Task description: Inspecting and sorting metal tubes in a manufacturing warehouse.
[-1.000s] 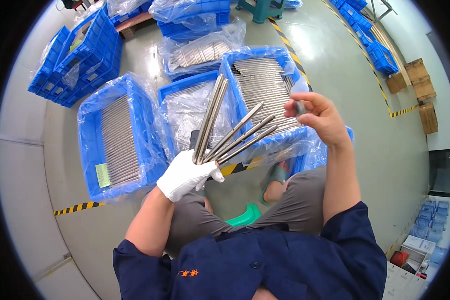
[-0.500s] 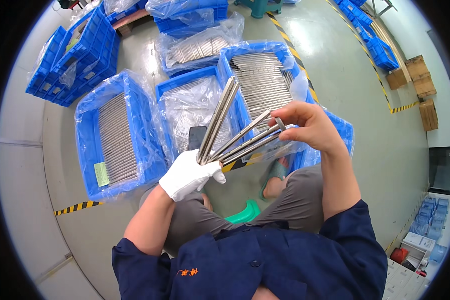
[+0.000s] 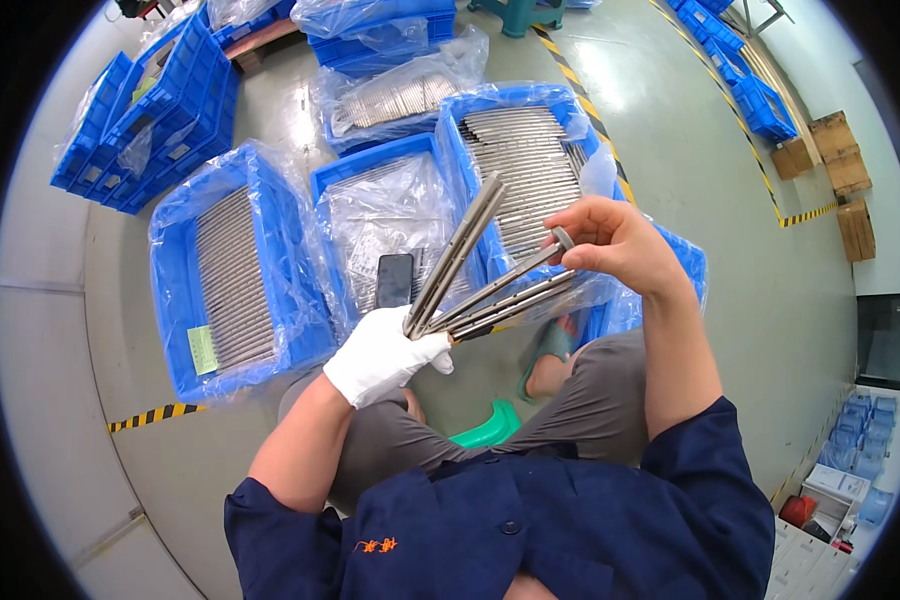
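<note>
Your gloved left hand (image 3: 382, 352) is clamping a fanned bundle of metal rods (image 3: 470, 275) above the blue crates (image 3: 232, 290), while your bare right hand (image 3: 610, 245) is pinching one rod's tip. Loosening that left grip is likely risking rods sliding out onto the floor (image 3: 730, 200).

Grey polished concrete floor (image 3: 730, 200), glare from overhead light. Yellow-black hazard tape (image 3: 155, 414) marks lanes. Blue plastic crates (image 3: 155, 110) lined with clear film sit around. Cardboard boxes (image 3: 840, 160) far right, green stool (image 3: 485, 430) below.
</note>
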Motion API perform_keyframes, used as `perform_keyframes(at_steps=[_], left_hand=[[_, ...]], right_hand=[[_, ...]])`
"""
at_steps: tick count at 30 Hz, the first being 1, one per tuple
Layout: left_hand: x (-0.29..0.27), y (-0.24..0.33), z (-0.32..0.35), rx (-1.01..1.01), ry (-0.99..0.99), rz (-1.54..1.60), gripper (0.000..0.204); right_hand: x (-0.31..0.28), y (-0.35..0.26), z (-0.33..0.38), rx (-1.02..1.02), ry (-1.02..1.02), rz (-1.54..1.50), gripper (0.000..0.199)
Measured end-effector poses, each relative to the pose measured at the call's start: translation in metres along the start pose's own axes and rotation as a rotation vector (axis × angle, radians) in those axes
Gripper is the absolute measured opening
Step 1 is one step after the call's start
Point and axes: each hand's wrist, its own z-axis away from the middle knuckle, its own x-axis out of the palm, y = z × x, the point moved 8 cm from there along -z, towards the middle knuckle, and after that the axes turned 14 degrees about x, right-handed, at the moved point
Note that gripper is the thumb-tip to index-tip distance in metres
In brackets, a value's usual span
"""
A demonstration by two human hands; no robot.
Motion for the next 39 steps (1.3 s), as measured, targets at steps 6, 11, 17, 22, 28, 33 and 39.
perform_keyframes(at_steps=[6, 11, 17, 22, 28, 33, 39], left_hand=[[0.002, -0.008, 0.0, 0.016, -0.011, -0.003, 0.017], [0.002, -0.002, 0.001, -0.004, -0.014, -0.05, 0.018], [0.002, 0.003, 0.003, 0.029, 0.003, -0.018, 0.021], [0.006, 0.004, 0.004, 0.073, -0.073, 0.099, 0.032], [0.023, 0.0, 0.014, 0.028, -0.278, 0.197, 0.051], [0.033, 0.003, 0.014, 0.021, -0.39, 0.194, 0.056], [0.036, -0.005, 0.018, -0.019, -0.474, 0.212, 0.052]], right_hand=[[0.003, 0.005, -0.003, 0.026, 0.011, -0.004, 0.033], [0.005, 0.005, -0.002, 0.006, 0.009, -0.024, 0.032], [0.006, 0.008, -0.006, -0.005, 0.035, -0.027, 0.03], [-0.014, 0.012, -0.006, 0.017, 0.104, -0.079, 0.026], [-0.004, 0.009, -0.013, -0.046, -0.029, -0.254, 0.029], [0.005, 0.01, -0.012, -0.093, -0.197, -0.272, 0.041], [0.003, 0.006, -0.005, -0.072, -0.194, -0.187, 0.037]])
